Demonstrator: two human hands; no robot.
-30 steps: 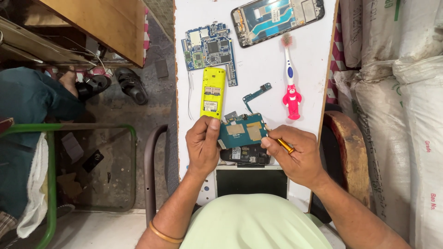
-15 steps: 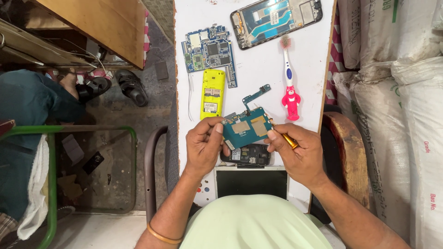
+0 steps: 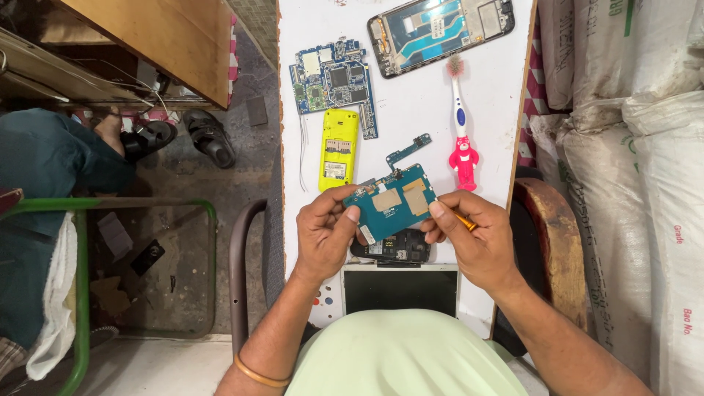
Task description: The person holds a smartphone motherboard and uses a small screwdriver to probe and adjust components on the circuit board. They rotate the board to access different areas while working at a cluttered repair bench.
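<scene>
Since the earlier frames, the teal circuit board (image 3: pixel 392 202) has come up off the dark phone body (image 3: pixel 392 247) and both hands now carry it higher above the white table (image 3: pixel 411 117). Nearest the camera, a flat screen panel (image 3: pixel 400 290) lies at the table edge, with the dark phone body just beyond it. The left hand (image 3: pixel 326 235) grips the board's left edge, fingers curled, thumb tip pressed on the near face. The right hand (image 3: pixel 477 242) pinches the right edge between thumb and forefinger; its remaining fingers are closed around an orange-handled tool (image 3: pixel 465 221), of which only a short section shows. The board sits tilted, clear of the table. Just beyond it lies a small teal board strip (image 3: pixel 409 150). Farther out are a yellow phone shell (image 3: pixel 338 149), a pink toothbrush (image 3: pixel 460 125) and a blue main board (image 3: pixel 336 83). Farthest away rests an opened phone frame (image 3: pixel 440 29)
</scene>
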